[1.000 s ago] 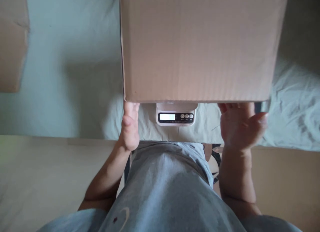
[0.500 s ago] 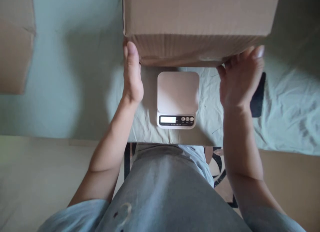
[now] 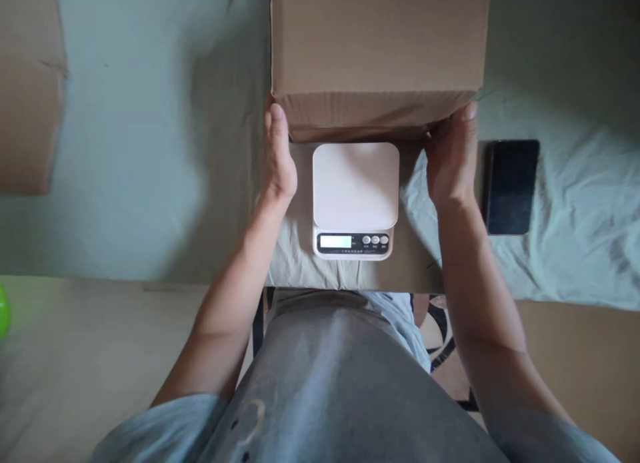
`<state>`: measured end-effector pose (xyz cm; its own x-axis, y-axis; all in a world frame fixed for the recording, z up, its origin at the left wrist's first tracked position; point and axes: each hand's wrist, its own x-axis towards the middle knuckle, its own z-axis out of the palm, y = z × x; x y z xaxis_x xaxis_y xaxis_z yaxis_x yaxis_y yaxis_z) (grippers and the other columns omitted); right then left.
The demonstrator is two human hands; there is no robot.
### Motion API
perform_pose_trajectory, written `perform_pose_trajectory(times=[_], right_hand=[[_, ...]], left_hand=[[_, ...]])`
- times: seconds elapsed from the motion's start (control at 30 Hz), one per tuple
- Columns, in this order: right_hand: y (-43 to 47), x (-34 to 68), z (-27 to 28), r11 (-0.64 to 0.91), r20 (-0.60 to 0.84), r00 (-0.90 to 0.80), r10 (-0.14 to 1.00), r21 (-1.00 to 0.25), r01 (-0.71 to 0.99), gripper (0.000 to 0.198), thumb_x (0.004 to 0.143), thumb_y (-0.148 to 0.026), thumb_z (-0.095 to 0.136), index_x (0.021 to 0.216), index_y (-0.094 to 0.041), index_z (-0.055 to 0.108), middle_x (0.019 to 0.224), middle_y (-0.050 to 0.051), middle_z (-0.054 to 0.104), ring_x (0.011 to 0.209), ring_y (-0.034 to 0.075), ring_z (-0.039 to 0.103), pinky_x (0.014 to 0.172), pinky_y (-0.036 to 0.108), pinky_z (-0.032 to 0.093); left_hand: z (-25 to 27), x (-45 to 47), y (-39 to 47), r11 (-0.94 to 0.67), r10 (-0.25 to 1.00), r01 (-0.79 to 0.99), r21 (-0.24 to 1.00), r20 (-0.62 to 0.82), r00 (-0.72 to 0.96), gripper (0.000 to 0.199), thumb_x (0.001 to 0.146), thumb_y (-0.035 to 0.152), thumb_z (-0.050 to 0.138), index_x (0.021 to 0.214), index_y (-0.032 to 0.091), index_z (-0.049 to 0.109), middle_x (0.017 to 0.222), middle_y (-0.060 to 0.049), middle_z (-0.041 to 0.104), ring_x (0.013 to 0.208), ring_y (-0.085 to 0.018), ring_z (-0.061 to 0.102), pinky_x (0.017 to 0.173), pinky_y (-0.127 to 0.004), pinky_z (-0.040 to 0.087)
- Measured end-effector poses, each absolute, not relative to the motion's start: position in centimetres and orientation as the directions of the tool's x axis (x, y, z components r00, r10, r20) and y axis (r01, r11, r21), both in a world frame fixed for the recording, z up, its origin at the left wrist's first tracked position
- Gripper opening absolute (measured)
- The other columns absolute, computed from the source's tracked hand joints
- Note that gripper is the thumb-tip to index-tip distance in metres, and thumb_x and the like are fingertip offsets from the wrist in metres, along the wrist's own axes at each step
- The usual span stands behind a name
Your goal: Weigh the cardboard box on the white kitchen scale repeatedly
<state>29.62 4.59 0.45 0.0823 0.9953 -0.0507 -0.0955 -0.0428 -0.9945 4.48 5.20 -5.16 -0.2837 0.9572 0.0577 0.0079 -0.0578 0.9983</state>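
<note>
A brown cardboard box [image 3: 377,40] fills the top middle of the head view, its upper part cut off by the frame edge. My left hand [image 3: 281,153] grips its near left lower corner, thumb up against the cardboard. At the near right lower corner, my right hand [image 3: 453,156] holds the box with its fingers partly hidden under it. Just on my side of the box lies a white kitchen scale [image 3: 355,186], with a bare platform, a lit display and a few round buttons. Whether the box touches the cloth behind the scale, I cannot tell.
A black phone [image 3: 513,187] lies to the right of my right hand on the pale green cloth [image 3: 125,150]. Flat cardboard [image 3: 30,110] rests at the far left. Something bright green [image 3: 3,311] peeks in at the left edge. The table's front edge runs close to my body.
The box, with both hands on it, has shifted left at its right side and appears smaller, lower or farther off. The phone is now uncovered by my right hand. The scale has stayed put.
</note>
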Motion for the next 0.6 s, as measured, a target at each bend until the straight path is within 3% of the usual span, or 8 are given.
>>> perform_pose_trajectory(times=[0.07, 0.17, 0.27, 0.37, 0.47, 0.6], right_hand=[[4.5, 30.4, 0.5, -0.053, -0.059, 0.044, 0.997, -0.991, -0.125, 0.071, 0.068, -0.083, 0.046, 0.123, -0.039, 0.055, 0.142, -0.008, 0.058, 0.144, 0.024, 0.043, 0.125, 0.056, 0.023], [4.7, 32.3, 0.1, -0.130, -0.139, 0.064, 0.988, -0.983, -0.130, 0.080, 0.055, -0.091, 0.048, 0.119, -0.043, 0.056, 0.137, -0.009, 0.060, 0.148, 0.027, 0.036, 0.126, 0.061, 0.012], [5.0, 33.8, -0.4, -0.163, -0.182, 0.107, 0.977, -0.973, -0.163, 0.084, 0.045, -0.091, 0.057, 0.116, -0.046, 0.057, 0.134, -0.012, 0.063, 0.147, 0.027, 0.036, 0.128, 0.056, 0.013], [5.1, 34.3, -0.8, -0.180, -0.205, 0.112, 0.972, -0.964, -0.198, 0.081, 0.040, -0.087, 0.066, 0.112, -0.049, 0.059, 0.128, -0.014, 0.066, 0.146, 0.027, 0.037, 0.128, 0.052, 0.017], [5.0, 34.1, -0.8, -0.169, -0.193, 0.114, 0.975, -0.967, -0.191, 0.081, 0.043, -0.088, 0.064, 0.114, -0.049, 0.057, 0.131, -0.013, 0.065, 0.146, 0.027, 0.036, 0.128, 0.052, 0.018], [4.7, 32.9, -0.5, -0.113, -0.129, 0.094, 0.987, -0.980, -0.164, 0.085, 0.057, -0.090, 0.050, 0.128, -0.043, 0.050, 0.141, -0.007, 0.057, 0.146, 0.027, 0.037, 0.127, 0.057, 0.014]], left_hand=[[-4.7, 4.1, 5.0, -0.083, 0.960, -0.048, 0.995, 0.067, -0.271, 0.068, 0.097, 0.067, 0.015, 0.148, 0.027, 0.032, 0.161, 0.007, 0.030, 0.155, -0.013, 0.000, 0.129, -0.040, 0.010], [-3.7, 3.0, 4.9, -0.060, 0.956, -0.145, 0.988, 0.014, -0.293, 0.068, 0.097, 0.064, 0.007, 0.150, 0.025, 0.026, 0.162, 0.003, 0.029, 0.153, -0.014, 0.018, 0.129, -0.038, 0.012], [-2.9, 1.8, 4.9, 0.036, 0.949, -0.174, 0.984, -0.089, -0.304, 0.067, 0.100, 0.057, 0.002, 0.153, 0.021, 0.019, 0.160, -0.003, 0.032, 0.150, -0.015, 0.027, 0.129, -0.044, 0.006], [-2.6, 1.1, 4.8, 0.100, 0.942, -0.169, 0.981, -0.148, -0.301, 0.065, 0.099, 0.059, 0.005, 0.153, 0.026, 0.019, 0.158, -0.002, 0.036, 0.150, -0.016, 0.027, 0.127, -0.047, 0.006], [-2.6, 1.2, 4.4, 0.105, 0.945, -0.158, 0.982, -0.148, -0.291, 0.069, 0.095, 0.069, 0.015, 0.151, 0.032, 0.027, 0.156, 0.001, 0.039, 0.150, -0.018, 0.027, 0.126, -0.050, 0.010], [-2.6, 1.9, 3.9, 0.025, 0.965, -0.147, 0.989, -0.062, -0.255, 0.081, 0.080, 0.086, 0.030, 0.144, 0.037, 0.040, 0.153, 0.003, 0.044, 0.150, -0.026, 0.027, 0.125, -0.055, 0.012]])
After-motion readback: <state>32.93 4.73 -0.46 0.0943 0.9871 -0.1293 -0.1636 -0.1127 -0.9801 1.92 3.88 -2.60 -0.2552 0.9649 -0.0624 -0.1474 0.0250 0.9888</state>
